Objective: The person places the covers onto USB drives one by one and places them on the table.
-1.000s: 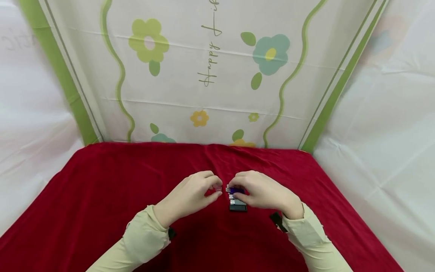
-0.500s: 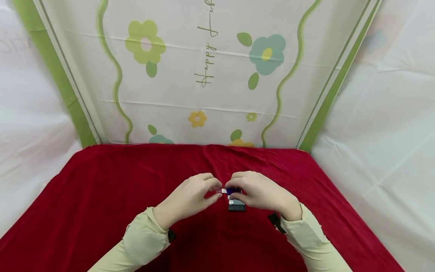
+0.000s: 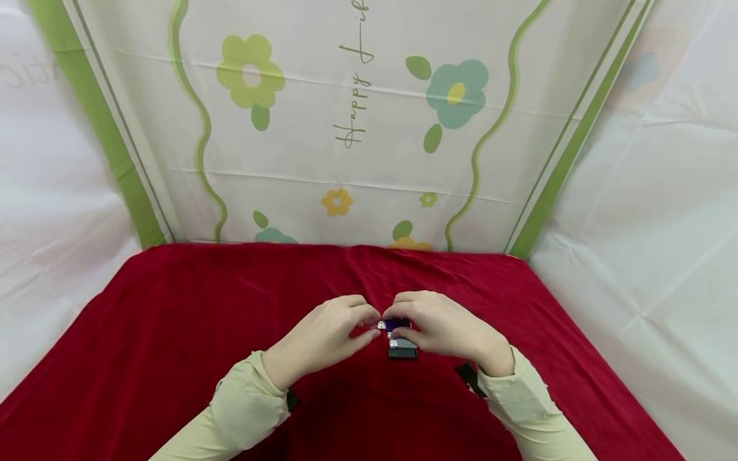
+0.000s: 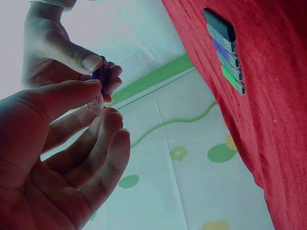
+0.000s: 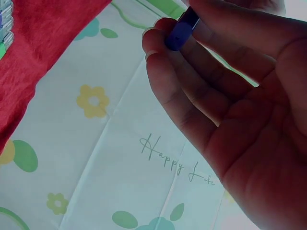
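Observation:
My right hand (image 3: 446, 323) pinches a dark blue-purple USB stick (image 3: 396, 324) between thumb and fingers, its metal plug pointing left. My left hand (image 3: 323, 333) pinches a small clear cap (image 4: 96, 104) against the plug end. The fingers partly hide the cap, and how far the plug sits inside it I cannot tell. Both hands are raised above the cloth. Beneath the right hand, more USB sticks lie side by side in a row: in the left wrist view a black one (image 4: 219, 25), a purple one (image 4: 221, 46) and a green one (image 4: 230, 74), with grey ones between.
Red cloth (image 3: 190, 333) covers the table. A white curtain (image 3: 305, 141) printed with flowers hangs behind its far edge, and pale fabric walls (image 3: 651, 256) stand on both sides. Dark straps with devices sit at both wrists.
The stick and the cap have come together: a second ago a gap lay between them, and now the plug meets the cap. The right hand shifted slightly left. The row stays in place.

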`<state>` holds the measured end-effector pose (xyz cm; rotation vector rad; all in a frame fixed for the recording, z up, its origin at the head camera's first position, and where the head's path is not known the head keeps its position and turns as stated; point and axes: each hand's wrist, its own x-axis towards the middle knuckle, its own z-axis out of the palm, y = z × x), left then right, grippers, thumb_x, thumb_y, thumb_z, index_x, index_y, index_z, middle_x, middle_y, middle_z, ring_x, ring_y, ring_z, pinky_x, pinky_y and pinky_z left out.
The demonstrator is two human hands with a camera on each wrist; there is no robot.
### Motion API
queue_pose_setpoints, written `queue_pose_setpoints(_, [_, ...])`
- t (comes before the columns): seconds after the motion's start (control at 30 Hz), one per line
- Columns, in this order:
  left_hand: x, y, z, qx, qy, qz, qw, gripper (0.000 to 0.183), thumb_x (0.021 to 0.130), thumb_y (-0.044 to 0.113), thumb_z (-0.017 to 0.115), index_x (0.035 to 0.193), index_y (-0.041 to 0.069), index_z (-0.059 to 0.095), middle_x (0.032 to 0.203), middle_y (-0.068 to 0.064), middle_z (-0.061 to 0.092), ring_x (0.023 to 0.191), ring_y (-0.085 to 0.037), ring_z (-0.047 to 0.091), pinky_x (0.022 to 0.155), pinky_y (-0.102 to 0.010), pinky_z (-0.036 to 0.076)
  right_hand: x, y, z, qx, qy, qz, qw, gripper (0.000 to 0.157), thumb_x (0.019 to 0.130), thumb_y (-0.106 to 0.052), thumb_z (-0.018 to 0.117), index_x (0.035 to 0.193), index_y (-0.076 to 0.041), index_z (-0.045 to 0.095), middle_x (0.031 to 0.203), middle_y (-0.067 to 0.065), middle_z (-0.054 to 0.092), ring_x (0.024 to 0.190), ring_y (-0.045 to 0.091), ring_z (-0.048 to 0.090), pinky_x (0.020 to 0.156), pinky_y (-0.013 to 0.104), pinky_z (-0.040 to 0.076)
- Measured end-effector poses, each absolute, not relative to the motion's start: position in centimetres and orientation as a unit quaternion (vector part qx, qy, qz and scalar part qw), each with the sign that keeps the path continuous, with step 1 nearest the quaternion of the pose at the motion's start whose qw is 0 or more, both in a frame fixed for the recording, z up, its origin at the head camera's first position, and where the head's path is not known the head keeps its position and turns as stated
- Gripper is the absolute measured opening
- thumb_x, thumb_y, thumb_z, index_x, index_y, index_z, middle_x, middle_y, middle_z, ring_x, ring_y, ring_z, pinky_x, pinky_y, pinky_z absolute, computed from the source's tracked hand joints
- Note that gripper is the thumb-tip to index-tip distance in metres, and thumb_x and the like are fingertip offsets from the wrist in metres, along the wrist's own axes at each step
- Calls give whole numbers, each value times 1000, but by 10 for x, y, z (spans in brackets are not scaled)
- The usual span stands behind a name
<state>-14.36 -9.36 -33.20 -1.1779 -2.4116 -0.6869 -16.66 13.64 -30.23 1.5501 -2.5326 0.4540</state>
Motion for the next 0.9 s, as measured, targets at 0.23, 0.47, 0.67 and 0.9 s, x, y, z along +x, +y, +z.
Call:
queue_pose_setpoints(0.23, [-144,-94,-333,-419,-855,-246,181,8,88,13,75,95,11,73,92,3,65,76,-7,58,66,-15,48,-167,134,-305,521,-835,169,52,26,80,3,78,103,-7,73,88,-5,62,74,7,56,70,19,48])
queue_pose_setpoints(0.47, [-143,-94,-333,-419,-855,-243,183,9,87,13,75,96,11,73,92,4,64,76,-7,57,65,-14,47,-167,135,-303,518,-834,184,45,28,77,7,79,101,-6,72,89,-6,61,77,5,56,71,19,49])
queue_pose_setpoints(0.67, [-143,-93,-332,-423,-853,-242,187,9,87,13,75,96,10,73,92,3,65,76,-7,58,66,-14,47,-166,136,-301,517,-837,160,76,29,76,5,81,100,-8,73,90,-5,62,78,7,58,73,22,50])
queue_pose_setpoints(0.9, [-143,-94,-333,-425,-851,-246,188,8,88,15,75,94,11,73,91,2,65,75,-7,57,65,-14,46,-166,136,-302,531,-827,165,89,30,75,10,78,100,-7,73,89,-4,62,77,8,58,72,22,50])
